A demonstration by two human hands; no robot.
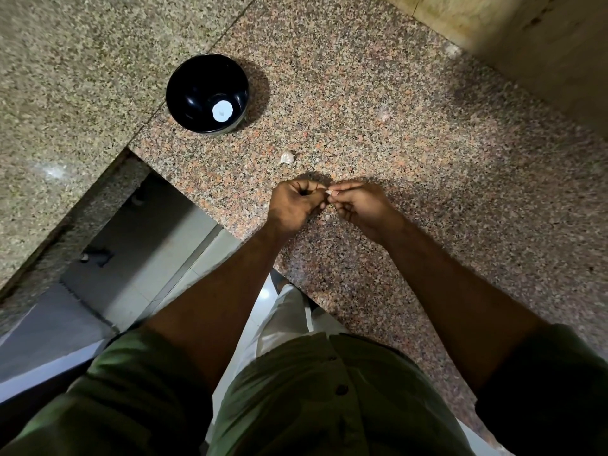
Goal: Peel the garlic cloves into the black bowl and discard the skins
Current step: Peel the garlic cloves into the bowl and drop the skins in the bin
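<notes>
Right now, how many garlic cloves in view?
2. One unpeeled garlic clove lies loose on the granite counter, between the black bowl and the hands. Another clove is pinched between left hand and right hand, mostly hidden. More may be concealed.

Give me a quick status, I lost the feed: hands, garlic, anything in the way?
Left hand and right hand pinching one garlic clove between them. Black bowl far left, spare clove on counter. Nothing in the way.
</notes>
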